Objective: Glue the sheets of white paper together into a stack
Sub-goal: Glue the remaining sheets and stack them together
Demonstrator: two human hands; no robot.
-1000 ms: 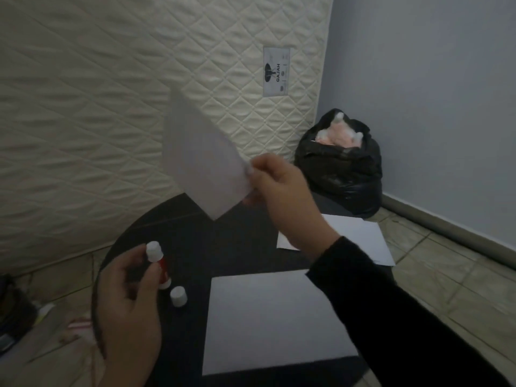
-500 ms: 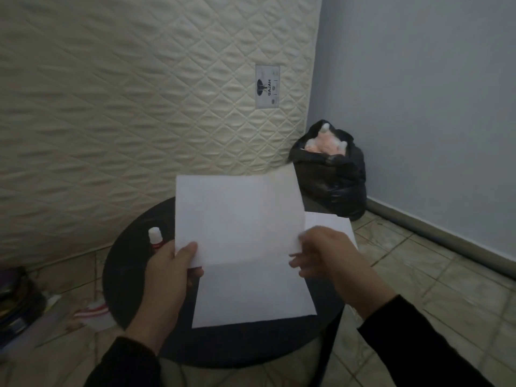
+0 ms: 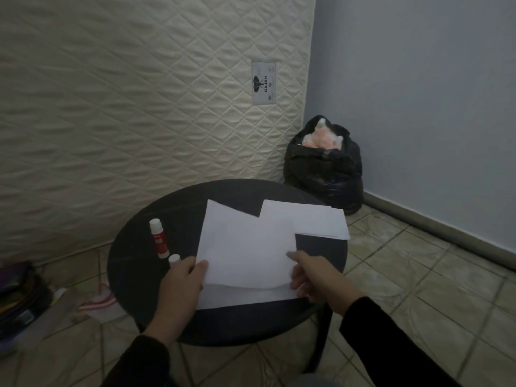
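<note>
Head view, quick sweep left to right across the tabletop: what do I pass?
Glue stick → its loose cap → left hand → held sheet → right hand → spare sheets at the far right edge.

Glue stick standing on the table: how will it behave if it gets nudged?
The glue stick stands upright, tall and narrow, so it probably tips easily. Being round, it would likely roll on the table once down. Its cap sits apart beside it, so the exposed tip may smear.

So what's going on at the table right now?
Left hand and right hand both pinch top sheet, held over base sheet. Glue stick uncapped, clear.
</note>
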